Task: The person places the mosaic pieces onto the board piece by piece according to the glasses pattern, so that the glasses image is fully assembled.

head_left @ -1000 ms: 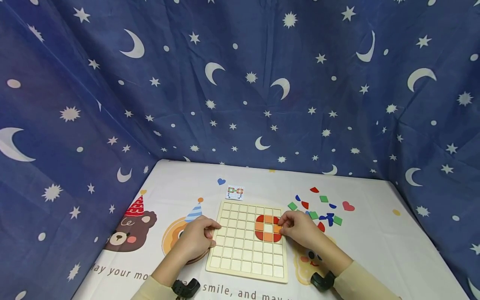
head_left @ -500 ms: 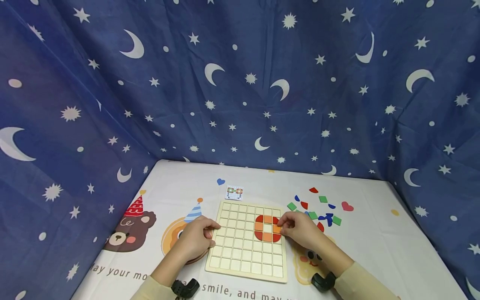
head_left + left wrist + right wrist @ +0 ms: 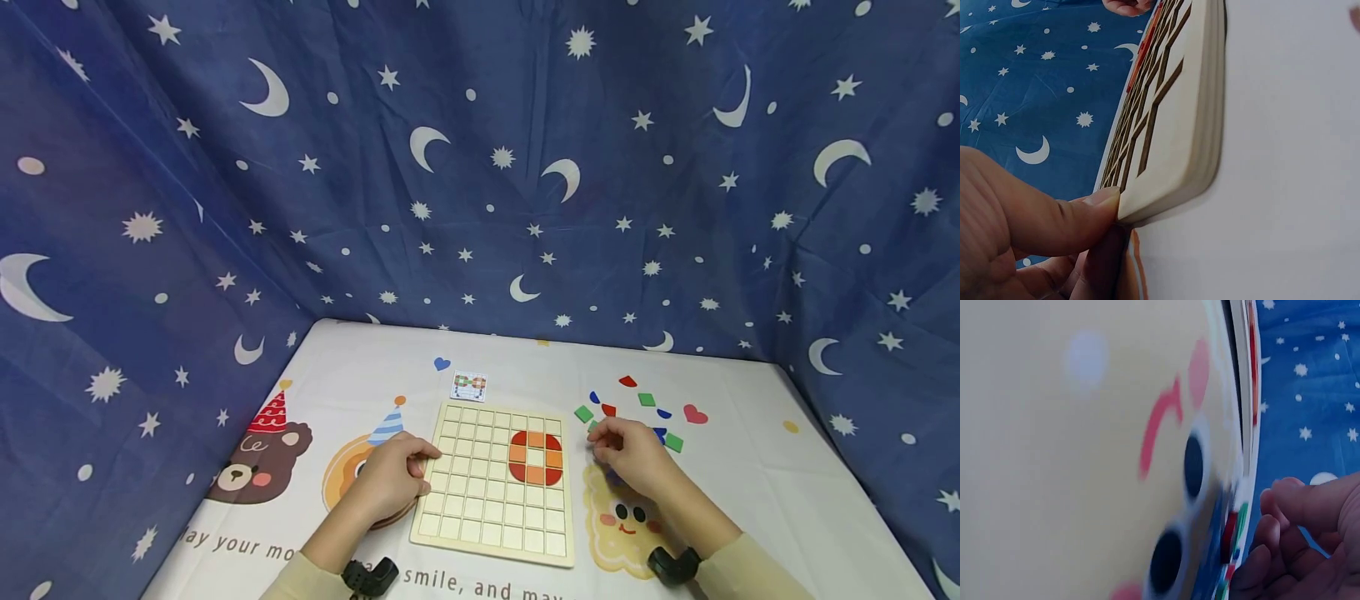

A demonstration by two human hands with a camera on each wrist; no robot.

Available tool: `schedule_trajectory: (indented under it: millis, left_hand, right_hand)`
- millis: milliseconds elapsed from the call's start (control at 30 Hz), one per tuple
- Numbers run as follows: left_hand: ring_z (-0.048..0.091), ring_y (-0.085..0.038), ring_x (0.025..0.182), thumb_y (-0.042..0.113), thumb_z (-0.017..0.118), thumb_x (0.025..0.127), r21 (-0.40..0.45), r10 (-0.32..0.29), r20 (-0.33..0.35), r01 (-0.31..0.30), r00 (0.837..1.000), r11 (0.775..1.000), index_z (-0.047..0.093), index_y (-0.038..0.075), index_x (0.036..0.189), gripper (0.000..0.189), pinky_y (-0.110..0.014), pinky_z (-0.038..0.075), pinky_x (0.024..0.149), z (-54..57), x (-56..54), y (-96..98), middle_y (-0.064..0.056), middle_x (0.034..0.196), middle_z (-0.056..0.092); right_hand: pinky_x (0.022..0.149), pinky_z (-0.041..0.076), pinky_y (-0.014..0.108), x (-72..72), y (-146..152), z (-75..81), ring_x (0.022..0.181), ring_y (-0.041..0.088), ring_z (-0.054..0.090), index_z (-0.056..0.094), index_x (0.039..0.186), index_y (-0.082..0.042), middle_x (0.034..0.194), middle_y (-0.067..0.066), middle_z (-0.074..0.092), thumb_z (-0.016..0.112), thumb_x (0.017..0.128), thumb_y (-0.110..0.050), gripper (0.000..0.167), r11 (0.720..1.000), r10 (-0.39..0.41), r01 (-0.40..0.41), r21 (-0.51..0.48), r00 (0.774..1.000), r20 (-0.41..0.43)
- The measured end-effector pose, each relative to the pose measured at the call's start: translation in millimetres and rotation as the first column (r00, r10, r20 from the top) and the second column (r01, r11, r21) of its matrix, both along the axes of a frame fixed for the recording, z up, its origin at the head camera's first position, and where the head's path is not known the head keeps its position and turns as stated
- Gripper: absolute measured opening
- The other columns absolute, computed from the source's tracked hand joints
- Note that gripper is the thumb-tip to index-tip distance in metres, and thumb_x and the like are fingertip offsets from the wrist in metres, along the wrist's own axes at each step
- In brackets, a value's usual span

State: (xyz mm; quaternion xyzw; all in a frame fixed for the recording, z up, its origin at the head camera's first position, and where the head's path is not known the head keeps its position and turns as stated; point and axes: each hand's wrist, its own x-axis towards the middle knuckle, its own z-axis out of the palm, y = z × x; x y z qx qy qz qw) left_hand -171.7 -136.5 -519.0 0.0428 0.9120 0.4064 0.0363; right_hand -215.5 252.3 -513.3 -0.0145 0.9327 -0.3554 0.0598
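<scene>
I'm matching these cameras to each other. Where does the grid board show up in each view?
Head: the grid board lies below centre, seen from above.
Left wrist: the grid board slants down from the top edge, near centre.
Right wrist: the grid board is a thin edge-on strip, upper right.
Shared landmark: the starry blue curtain.

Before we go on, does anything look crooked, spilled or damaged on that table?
Nothing looks damaged. The red and orange pieces look neatly seated in the grid board. Only the loose pieces to its right look untidy, scattered at mixed angles, some hidden behind the right hand.
</scene>
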Motion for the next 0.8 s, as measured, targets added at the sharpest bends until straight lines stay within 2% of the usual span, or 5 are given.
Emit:
schedule_trajectory:
  millis: [133,267,567,800]
  left_hand:
    - [0.053,-0.009,0.073,-0.008,0.089,0.069,-0.003,0.001,0.003,-0.001,1.0,1.0,0.082,0.02,0.107,0.048,-0.026,0.044,0.069,0.3,0.2,0.1,0.002,0.085,0.06]
    - [0.053,-0.01,0.073,-0.009,0.089,0.07,0.0,0.001,0.003,-0.001,1.0,1.0,0.082,0.02,0.108,0.048,-0.026,0.043,0.069,1.0,0.0,-0.4,0.002,0.085,0.06]
    - [0.053,-0.009,0.073,-0.008,0.089,0.072,-0.009,-0.005,-0.002,0.005,1.0,1.0,0.082,0.02,0.109,0.047,-0.026,0.044,0.068,-1.2,-1.6,-1.3,0.002,0.086,0.06]
    - [0.054,-0.01,0.073,-0.008,0.088,0.072,-0.004,-0.007,0.0,0.007,1.0,1.0,0.082,0.019,0.11,0.047,-0.026,0.044,0.069,-2.7,-2.0,-1.4,0.002,0.087,0.061]
  right_hand:
    - [0.077,0.054,0.026,1.3,15.3,0.8,0.085,0.018,0.059,0.076,0.102,-0.016,0.093,0.001,0.072,0.076,0.095,0.0,0.017,0.998,-0.005,0.007,0.061,0.999,-0.04]
    - [0.079,0.057,0.028,1.5,28.7,0.4,0.087,0.019,0.06,0.076,0.103,-0.014,0.097,0.003,0.073,0.077,0.094,0.001,0.017,0.996,-0.009,0.015,0.084,0.998,-0.07]
    - [0.077,0.054,0.026,-5.3,52.7,-2.7,0.087,0.021,0.059,0.076,0.106,-0.011,0.098,0.006,0.072,0.075,0.094,0.001,0.016,0.992,-0.056,0.064,0.108,0.996,-0.072]
    - [0.081,0.056,0.035,-9.9,70.1,-4.9,0.09,0.025,0.06,0.075,0.112,-0.006,0.107,0.013,0.074,0.073,0.094,0.004,0.021,0.988,-0.082,0.093,0.124,0.992,-0.095]
